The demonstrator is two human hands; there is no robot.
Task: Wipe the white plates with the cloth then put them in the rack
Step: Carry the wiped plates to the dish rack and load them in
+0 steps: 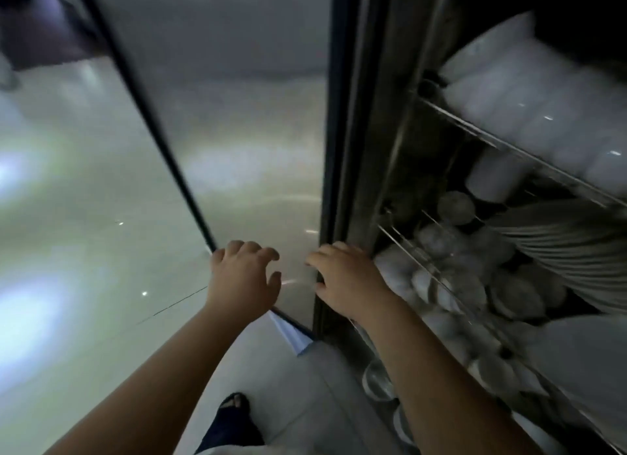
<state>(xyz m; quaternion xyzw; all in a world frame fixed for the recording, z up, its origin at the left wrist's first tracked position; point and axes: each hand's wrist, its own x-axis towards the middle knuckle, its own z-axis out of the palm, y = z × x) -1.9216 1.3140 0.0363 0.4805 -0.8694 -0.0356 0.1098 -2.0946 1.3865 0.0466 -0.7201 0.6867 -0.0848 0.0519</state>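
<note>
White plates (563, 251) stand on edge in a row on a wire rack (412, 254) inside an open steel cabinet on the right. A larger white plate (587, 363) lies lower right. My left hand (242, 278) hovers at the bottom of the glass door (258, 149), fingers loosely curled and holding nothing. My right hand (346, 281) rests on the cabinet's dark front frame (327, 183), just left of the rack, with its fingertips at the frame's edge. No cloth is in view. The picture is blurred by motion.
White bowls (543, 98) are stacked on the upper wire shelf (475, 128). Several small bowls and cups (451, 285) crowd the middle shelf, more dishes (376, 380) below. The glass door swings out to the left. My sandalled foot (234, 407) stands on pale floor tiles.
</note>
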